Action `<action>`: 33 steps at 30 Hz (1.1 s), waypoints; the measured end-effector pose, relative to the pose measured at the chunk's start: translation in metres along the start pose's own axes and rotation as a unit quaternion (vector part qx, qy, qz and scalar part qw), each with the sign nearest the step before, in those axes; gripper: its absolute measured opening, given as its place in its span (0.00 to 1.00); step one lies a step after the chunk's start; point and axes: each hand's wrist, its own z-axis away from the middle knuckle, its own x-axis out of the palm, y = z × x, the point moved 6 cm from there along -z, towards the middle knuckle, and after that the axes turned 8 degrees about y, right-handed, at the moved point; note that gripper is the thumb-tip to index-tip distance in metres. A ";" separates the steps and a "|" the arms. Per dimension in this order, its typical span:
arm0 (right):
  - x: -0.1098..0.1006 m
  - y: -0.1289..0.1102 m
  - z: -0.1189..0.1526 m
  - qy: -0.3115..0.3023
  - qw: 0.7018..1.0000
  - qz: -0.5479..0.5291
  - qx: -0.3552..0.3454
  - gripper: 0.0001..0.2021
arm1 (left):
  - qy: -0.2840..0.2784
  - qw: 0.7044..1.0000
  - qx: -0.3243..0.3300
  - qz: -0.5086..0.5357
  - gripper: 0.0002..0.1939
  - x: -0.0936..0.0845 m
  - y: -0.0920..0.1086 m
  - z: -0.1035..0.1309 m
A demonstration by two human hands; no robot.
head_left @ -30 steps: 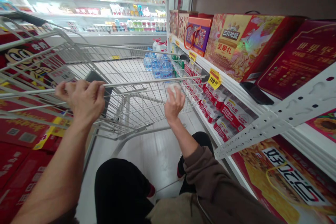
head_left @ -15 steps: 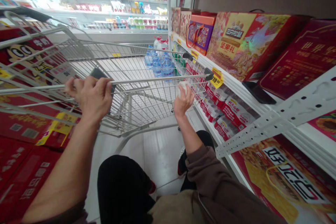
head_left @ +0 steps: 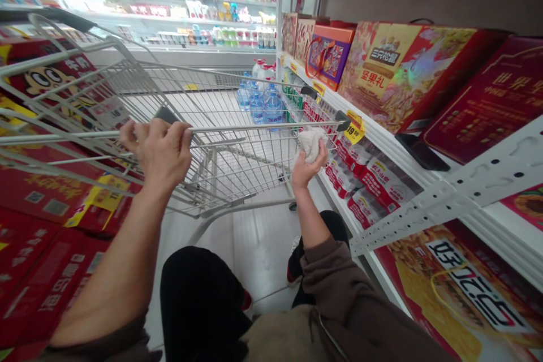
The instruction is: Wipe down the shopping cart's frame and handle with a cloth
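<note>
A metal shopping cart [head_left: 237,172] stands in front of me, its wire basket showing the floor through the mesh. My left hand [head_left: 159,150] is closed over the cart's top side rail, fingers curled around the bar. My right hand [head_left: 309,167] grips a crumpled whitish cloth [head_left: 313,144] against the wire side near the front corner, just under the same rail. Part of the cloth bulges out above the fingers; its lower part is hidden in the palm. The cart's dark handle [head_left: 63,17] lies at the far left.
On the right, a white shelf [head_left: 377,124] carries gift boxes [head_left: 394,73], with shrink-wrapped bottle packs [head_left: 382,181] below. Red cartons [head_left: 46,271] are stacked at the left. Large water bottles [head_left: 265,99] stand on the floor ahead, before a lit refrigerated display [head_left: 169,59].
My right hand has turned, so more of the cloth shows above the fingers. The left hand stays on the rail. The whole view has shifted slightly.
</note>
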 end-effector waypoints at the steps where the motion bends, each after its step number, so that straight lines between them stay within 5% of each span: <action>1: 0.005 -0.003 0.004 -0.005 1.000 0.004 0.004 0.18 | 0.001 1.000 -0.001 0.004 0.21 0.000 0.000 0.000; 5: 0.017 -0.040 0.037 -0.032 0.999 -0.005 -0.038 0.08 | -0.002 1.000 -0.004 0.005 0.21 0.000 0.003 0.000; 9: 0.025 -0.066 0.059 -0.148 0.977 -0.044 -0.146 0.10 | -0.013 1.000 0.005 -0.013 0.24 -0.002 0.003 0.000; 14: 0.021 -0.020 0.019 -0.077 0.997 0.000 0.021 0.15 | -0.029 0.998 0.050 -0.016 0.25 -0.010 0.002 -0.001; 17: 0.022 -0.026 0.019 -0.047 0.996 0.014 0.071 0.18 | -0.029 0.998 0.055 -0.003 0.24 -0.019 -0.007 -0.003; 20: 0.021 -0.066 0.048 -0.067 0.998 -0.008 0.003 0.16 | 0.003 1.000 0.014 -0.016 0.25 -0.029 -0.025 -0.005; 23: 0.023 -0.107 0.083 -0.165 0.971 -0.062 -0.159 0.15 | 0.003 0.999 -0.009 -0.031 0.27 -0.031 -0.038 -0.004; 26: 0.026 -0.109 0.089 -0.221 0.940 -0.079 -0.247 0.14 | -0.006 1.000 -0.009 -0.027 0.27 -0.030 -0.041 -0.004; 30: 0.028 -0.072 0.055 -0.126 0.989 0.001 -0.081 0.17 | -0.014 0.999 -0.023 -0.033 0.27 -0.030 -0.040 -0.005; 33: 0.030 -0.077 0.063 -0.092 0.995 0.039 0.017 0.20 | -0.018 0.999 -0.014 -0.048 0.27 -0.029 -0.035 -0.005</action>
